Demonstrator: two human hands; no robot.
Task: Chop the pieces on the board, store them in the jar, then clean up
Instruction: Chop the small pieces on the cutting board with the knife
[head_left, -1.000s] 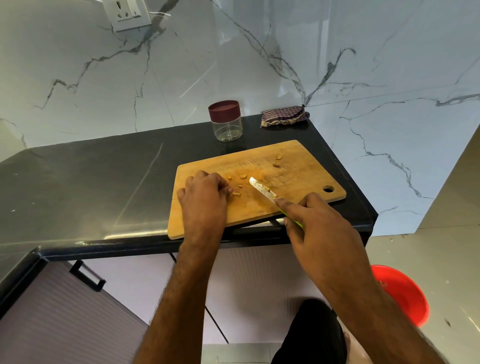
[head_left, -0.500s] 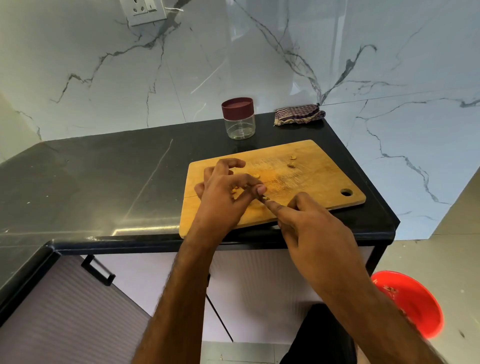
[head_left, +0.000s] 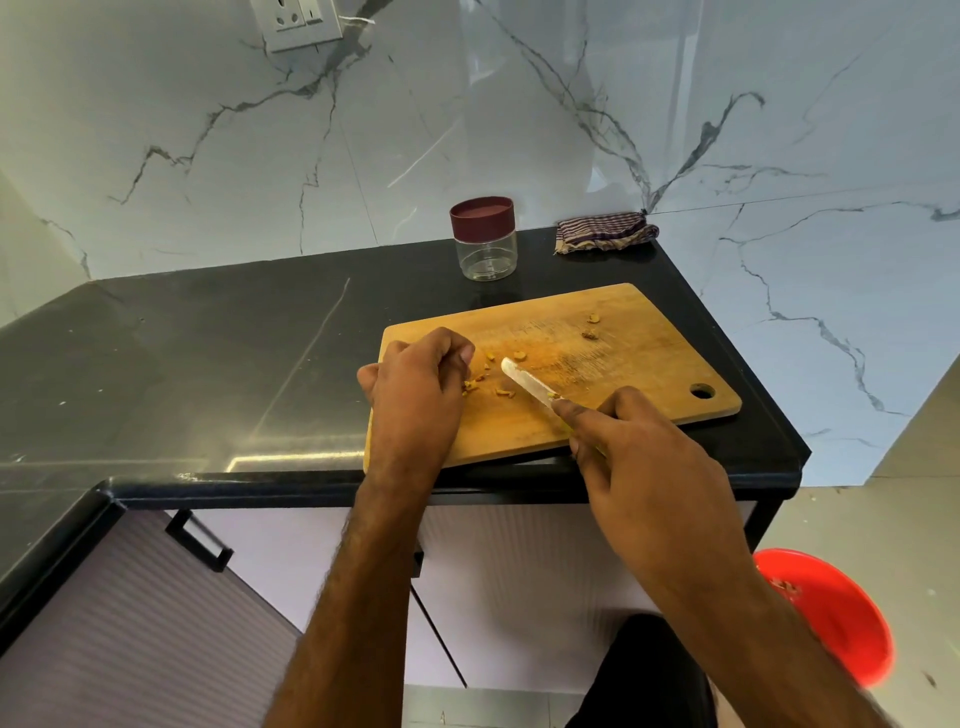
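Several small yellowish pieces (head_left: 488, 382) sit left of centre on the cutting board (head_left: 623, 415), two more (head_left: 591, 326) far right. We're mid-chop: our right hand (head_left: 639, 457) grips the knife (head_left: 527, 385), forefinger along the spine, blade over the near cluster. Our left hand (head_left: 415, 395) is curled beside the pieces; can't tell if it pins one. Jar (head_left: 484, 238) stands capped on the worktop (head_left: 208, 353) beyond the board. Next, probably: gather strays under the blade, chop finer, then uncap the jar.
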